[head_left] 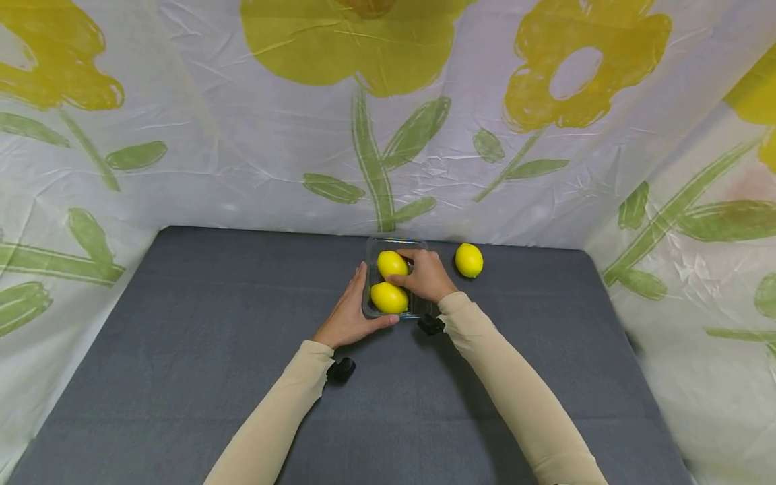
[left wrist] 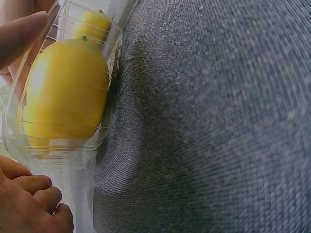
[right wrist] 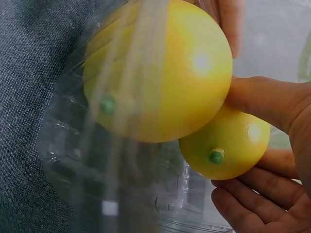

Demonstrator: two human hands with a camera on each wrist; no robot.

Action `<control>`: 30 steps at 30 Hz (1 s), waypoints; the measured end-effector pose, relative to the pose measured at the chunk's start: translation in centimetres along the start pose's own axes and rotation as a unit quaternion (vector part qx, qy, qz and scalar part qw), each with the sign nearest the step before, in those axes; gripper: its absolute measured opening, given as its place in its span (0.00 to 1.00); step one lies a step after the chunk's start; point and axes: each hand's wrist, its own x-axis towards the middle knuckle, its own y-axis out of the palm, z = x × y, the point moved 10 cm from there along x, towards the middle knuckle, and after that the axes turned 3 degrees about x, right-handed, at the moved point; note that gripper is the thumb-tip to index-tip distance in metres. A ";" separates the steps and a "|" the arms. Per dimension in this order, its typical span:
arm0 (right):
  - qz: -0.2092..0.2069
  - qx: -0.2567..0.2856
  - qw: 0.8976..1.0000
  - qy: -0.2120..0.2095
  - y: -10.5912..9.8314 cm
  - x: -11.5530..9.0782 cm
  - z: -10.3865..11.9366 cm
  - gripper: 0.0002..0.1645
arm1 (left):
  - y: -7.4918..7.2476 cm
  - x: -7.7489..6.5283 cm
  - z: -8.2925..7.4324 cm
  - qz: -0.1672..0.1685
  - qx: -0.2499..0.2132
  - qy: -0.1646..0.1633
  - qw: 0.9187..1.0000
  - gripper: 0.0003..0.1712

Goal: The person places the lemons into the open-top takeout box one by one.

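Note:
A clear plastic container (head_left: pixel 415 308) sits toward the far side of the dark cloth with two yellow lemons in it. My left hand (head_left: pixel 350 316) braces its left side with straight fingers, the thumb stretched along the near edge. With thumb and fingers, my right hand (head_left: pixel 427 275) holds the farther lemon (head_left: pixel 391 265) inside the container. The nearer lemon (head_left: pixel 389 298) lies just in front of it, large behind the clear wall in the left wrist view. In the right wrist view, the held lemon (right wrist: pixel 226 145) shows its green stem end, the fingers partly beneath it.
Another lemon (head_left: pixel 469 260) lies on the grey cloth-covered table (head_left: pixel 242 377), right of the container near the far edge. A white curtain (head_left: pixel 254 162) printed with yellow flowers hangs behind the table and along its sides. Small black cameras (head_left: pixel 341 371) are worn at the wrists.

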 end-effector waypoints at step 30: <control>0.020 0.018 1.000 0.015 0.5 0.2 -0.1 0.41 | 0.0 0.0 0.0 -0.003 -0.003 0.002 1.000 0.72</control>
